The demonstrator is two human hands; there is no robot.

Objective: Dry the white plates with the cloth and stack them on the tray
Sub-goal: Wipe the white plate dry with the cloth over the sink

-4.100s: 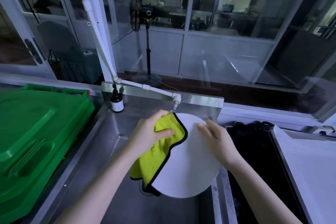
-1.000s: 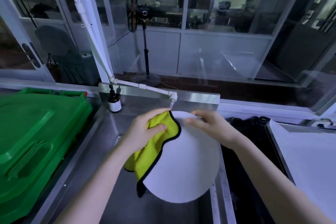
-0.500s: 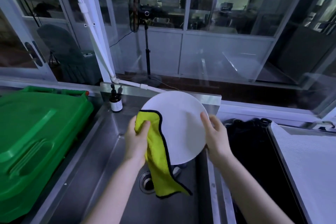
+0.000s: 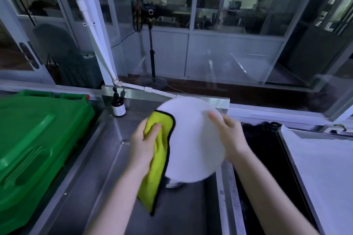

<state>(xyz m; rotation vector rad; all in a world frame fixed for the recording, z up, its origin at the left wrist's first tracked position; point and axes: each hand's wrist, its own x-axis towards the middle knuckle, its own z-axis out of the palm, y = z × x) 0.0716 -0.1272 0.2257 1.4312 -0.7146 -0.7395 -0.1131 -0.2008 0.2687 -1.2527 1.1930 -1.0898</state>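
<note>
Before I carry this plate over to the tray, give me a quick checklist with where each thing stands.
1. Right hand grips the plate at its rim: ok.
2. Left hand holds the cloth: ok.
3. Cloth off the plate: not ok, it wraps the left edge.
4. Plate dry: cannot tell, the picture is blurred.
5. Bare room on the tray to the right: ok.
</note>
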